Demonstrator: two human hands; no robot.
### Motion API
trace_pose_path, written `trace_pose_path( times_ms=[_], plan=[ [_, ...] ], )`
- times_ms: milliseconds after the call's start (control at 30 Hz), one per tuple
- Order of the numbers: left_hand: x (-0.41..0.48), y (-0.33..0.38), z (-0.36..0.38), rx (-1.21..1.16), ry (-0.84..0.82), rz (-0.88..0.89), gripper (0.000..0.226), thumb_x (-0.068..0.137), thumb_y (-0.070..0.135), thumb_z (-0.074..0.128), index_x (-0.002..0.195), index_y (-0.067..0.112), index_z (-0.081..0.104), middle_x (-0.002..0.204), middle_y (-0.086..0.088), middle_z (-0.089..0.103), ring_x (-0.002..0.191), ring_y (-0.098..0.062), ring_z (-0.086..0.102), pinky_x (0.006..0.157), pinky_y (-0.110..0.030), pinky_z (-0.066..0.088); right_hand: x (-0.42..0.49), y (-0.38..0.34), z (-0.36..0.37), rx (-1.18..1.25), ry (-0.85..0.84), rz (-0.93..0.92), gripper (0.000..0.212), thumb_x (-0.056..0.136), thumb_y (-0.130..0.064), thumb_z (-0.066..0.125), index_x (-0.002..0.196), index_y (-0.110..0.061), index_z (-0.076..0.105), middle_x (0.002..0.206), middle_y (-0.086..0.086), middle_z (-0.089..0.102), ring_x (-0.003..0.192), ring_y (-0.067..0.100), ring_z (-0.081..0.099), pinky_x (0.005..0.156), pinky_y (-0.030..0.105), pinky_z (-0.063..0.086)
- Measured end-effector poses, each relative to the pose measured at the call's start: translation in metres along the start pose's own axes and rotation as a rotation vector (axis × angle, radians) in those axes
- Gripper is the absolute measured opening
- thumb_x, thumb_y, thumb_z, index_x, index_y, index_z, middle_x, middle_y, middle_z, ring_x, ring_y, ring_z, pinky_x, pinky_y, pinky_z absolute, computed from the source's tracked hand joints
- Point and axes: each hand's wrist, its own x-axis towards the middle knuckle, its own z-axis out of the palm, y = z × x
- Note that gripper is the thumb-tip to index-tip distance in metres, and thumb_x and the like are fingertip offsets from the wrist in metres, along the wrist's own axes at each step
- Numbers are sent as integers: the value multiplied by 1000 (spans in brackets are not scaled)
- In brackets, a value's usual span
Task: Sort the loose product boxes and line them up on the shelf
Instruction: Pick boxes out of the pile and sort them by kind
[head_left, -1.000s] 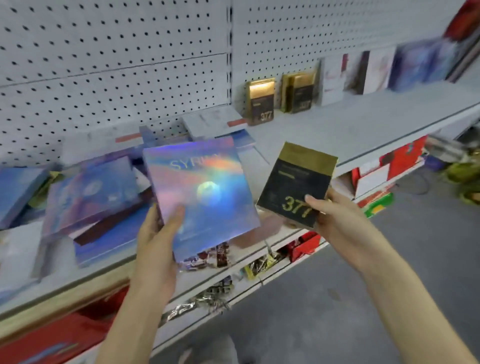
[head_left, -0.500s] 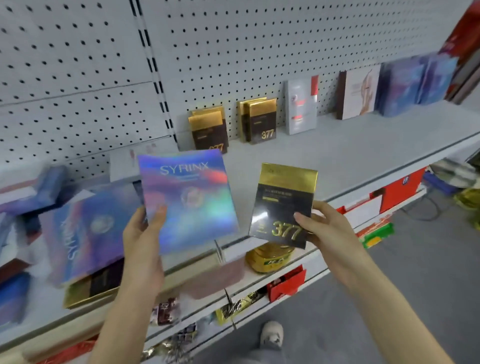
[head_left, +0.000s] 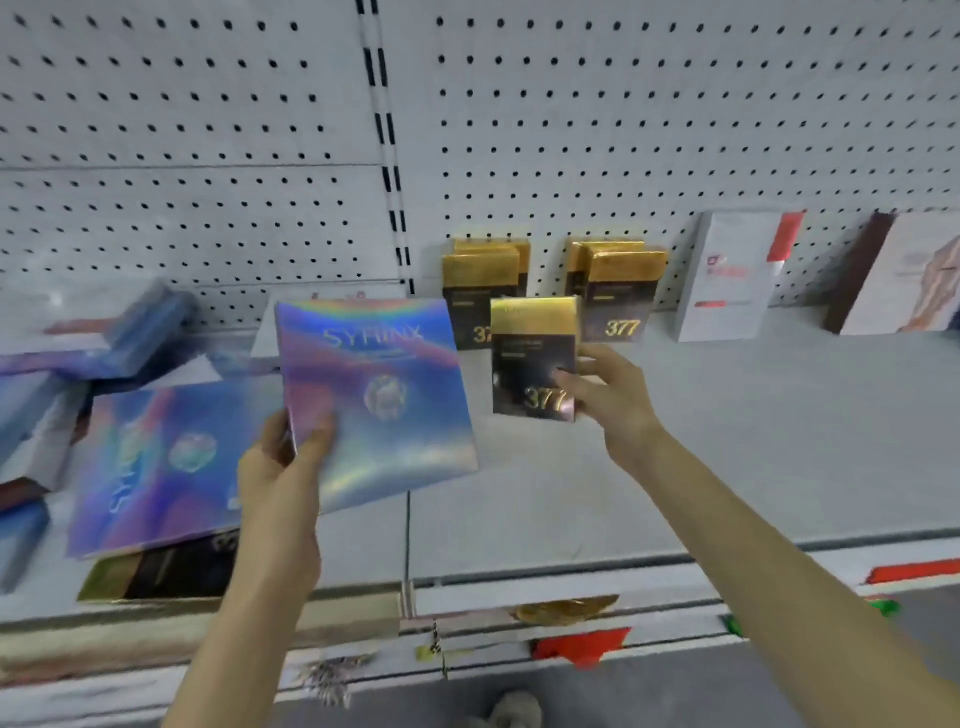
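Observation:
My left hand grips the lower left corner of a holographic SYRINX box, held upright over the grey shelf. My right hand pinches the right edge of a black and gold 377 box, held upright just in front of two pairs of matching 377 boxes that stand against the pegboard. A loose pile of boxes lies at the left, with another SYRINX box flat on top of a black and gold box.
A white and red box and a brown-edged box stand further right along the back. Blue boxes are heaped at the far left. Lower shelves with red goods show below the shelf edge.
Both hands moved up and toward the shelf back. The 377 box in my right hand went from the shelf's front edge to just before the standing 377 boxes.

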Motion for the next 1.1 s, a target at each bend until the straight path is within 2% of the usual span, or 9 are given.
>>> trace_pose_path(
  times_ms=[133, 200, 267, 367, 633, 800, 900, 1000, 1100],
  plan=[
    [-8, 0, -9, 21, 55, -34, 33, 74, 34, 68, 102, 18, 65, 98, 5, 70, 93, -17, 59, 88, -37, 44, 49, 8, 17, -12, -7, 1, 24, 84, -10, 72, 105, -18, 67, 98, -7, 64, 96, 17, 62, 74, 25, 53],
    [-14, -4, -13, 26, 96, -37, 26, 80, 26, 67, 104, 15, 64, 100, -1, 69, 94, -19, 59, 87, -36, 45, 69, 14, 25, -72, 23, -23, 31, 85, -9, 70, 115, -13, 63, 101, -6, 65, 97, 14, 63, 72, 18, 51],
    [-17, -9, -18, 24, 146, -53, 19, 89, 14, 61, 108, 12, 62, 104, -6, 68, 96, -21, 59, 86, -34, 46, 86, 22, 29, -172, 71, -56, 31, 85, -12, 71, 116, -12, 62, 103, -3, 67, 98, 15, 64, 81, 25, 54],
    [-18, -12, -19, 17, 184, -80, 25, 92, 13, 58, 116, 8, 60, 110, -12, 67, 98, -25, 61, 91, -42, 46, 100, 31, 31, -317, 118, -83, 33, 84, -19, 73, 114, -9, 62, 104, 5, 70, 98, 22, 65, 90, 44, 54],
    [-10, -15, -12, -5, 160, -113, 19, 91, 16, 60, 109, 15, 63, 106, -7, 69, 100, -25, 61, 101, -47, 41, 118, 32, 43, -392, 65, -112, 29, 85, -25, 71, 109, -11, 62, 101, 3, 70, 96, 22, 66, 90, 44, 54],
    [-8, -17, -7, 16, 126, -109, 11, 91, 15, 59, 99, 20, 65, 91, 7, 73, 91, -16, 64, 84, -23, 51, 115, 34, 39, -392, 46, -96, 33, 86, -30, 70, 110, -10, 62, 97, 2, 67, 94, 19, 63, 87, 37, 53],
    [-10, -20, 1, 4, 109, -98, 12, 91, 13, 58, 99, 19, 65, 93, 4, 72, 89, -14, 63, 76, -17, 51, 110, 30, 35, -283, 52, 2, 35, 89, -30, 66, 117, -11, 59, 107, 6, 65, 99, 21, 61, 88, 36, 52],
    [-14, -26, 26, 9, 44, -97, 19, 90, 13, 58, 108, 18, 65, 94, 6, 73, 91, -15, 64, 77, -19, 52, 84, 15, 17, 1, 35, 188, 32, 93, -32, 61, 118, -14, 55, 115, 9, 62, 102, 23, 62, 83, 31, 55],
    [-22, -34, 71, 35, -60, -98, 19, 90, 11, 58, 104, 19, 67, 92, 4, 74, 84, -11, 65, 70, -18, 53, 35, 8, -22, 165, -232, 343, 39, 93, -40, 57, 118, -11, 56, 110, 10, 66, 95, 22, 66, 77, 28, 55]
  ],
)
